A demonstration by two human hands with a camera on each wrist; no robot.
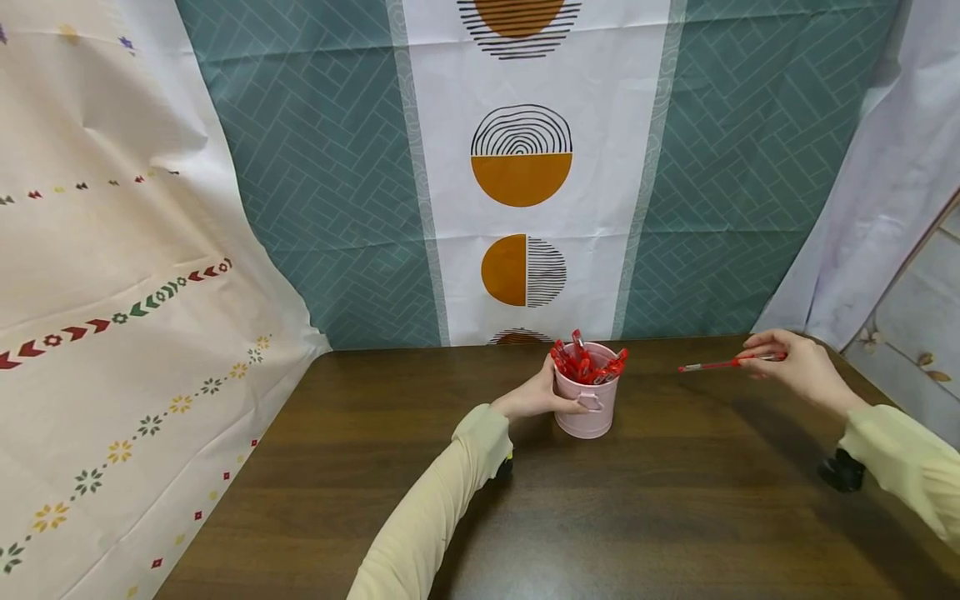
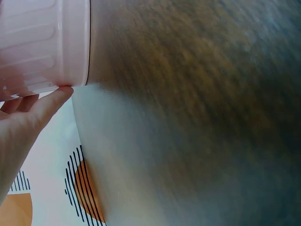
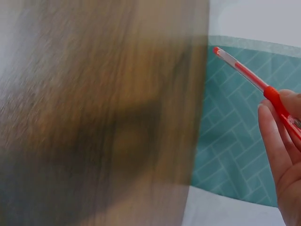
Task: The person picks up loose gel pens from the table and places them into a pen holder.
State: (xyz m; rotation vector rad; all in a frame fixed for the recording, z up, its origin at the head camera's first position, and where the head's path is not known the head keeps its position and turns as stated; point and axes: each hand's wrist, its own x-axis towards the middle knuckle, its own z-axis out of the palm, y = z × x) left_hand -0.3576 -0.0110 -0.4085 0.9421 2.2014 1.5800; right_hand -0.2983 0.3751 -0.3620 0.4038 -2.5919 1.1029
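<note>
A pink bucket [image 1: 583, 417] stands upright on the table, with several red pens [image 1: 579, 363] leaning inside it. My left hand [image 1: 542, 395] holds the bucket from its left side, the thumb across the front near the small handle. In the left wrist view, fingers [image 2: 51, 101] touch the pink wall [image 2: 40, 42] close to its base edge. Off to the right, my right hand [image 1: 798, 367] pinches a red pen [image 1: 712, 366] above the table, its clear end pointing left toward the bucket. The right wrist view shows that pen [image 3: 249, 75] between thumb and fingers.
The dark wooden table [image 1: 360, 467] reaches back to a teal and white patterned cloth [image 1: 345, 167]. A cream embroidered cloth [image 1: 112, 375] hangs along the left. Pale fabric [image 1: 892, 167] and a floral panel [image 1: 915, 317] border the right side.
</note>
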